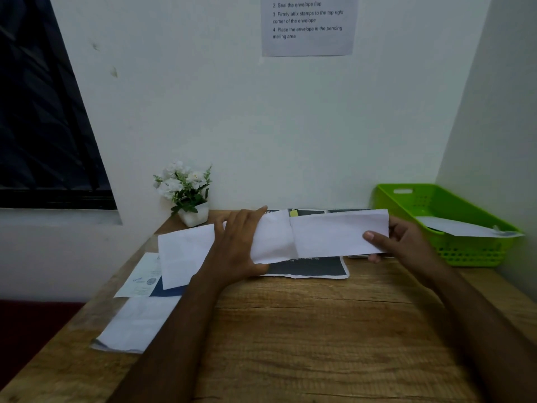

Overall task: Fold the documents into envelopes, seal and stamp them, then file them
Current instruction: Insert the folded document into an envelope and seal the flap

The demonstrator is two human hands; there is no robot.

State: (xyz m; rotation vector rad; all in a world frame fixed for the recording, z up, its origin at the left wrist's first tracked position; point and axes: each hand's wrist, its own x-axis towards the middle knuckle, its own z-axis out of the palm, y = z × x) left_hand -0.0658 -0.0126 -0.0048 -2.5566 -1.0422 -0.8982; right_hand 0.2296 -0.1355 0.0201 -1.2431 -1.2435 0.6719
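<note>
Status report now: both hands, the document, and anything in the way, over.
Left hand grips folded document. Right hand pinches white envelope above the desk. Document seemingly partly inside. Green basket at right, nothing between.

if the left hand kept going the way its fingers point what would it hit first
Probably the wall behind the table: the left hand, holding the folded paper, points there, though depth is unclear.

I worked in a small office mailing corner, with a wooden desk point(290, 330), a printed instruction sheet point(308, 24) on the wall, loose papers point(136, 324), a green basket point(470, 254) and potted flowers point(186, 190).
</note>
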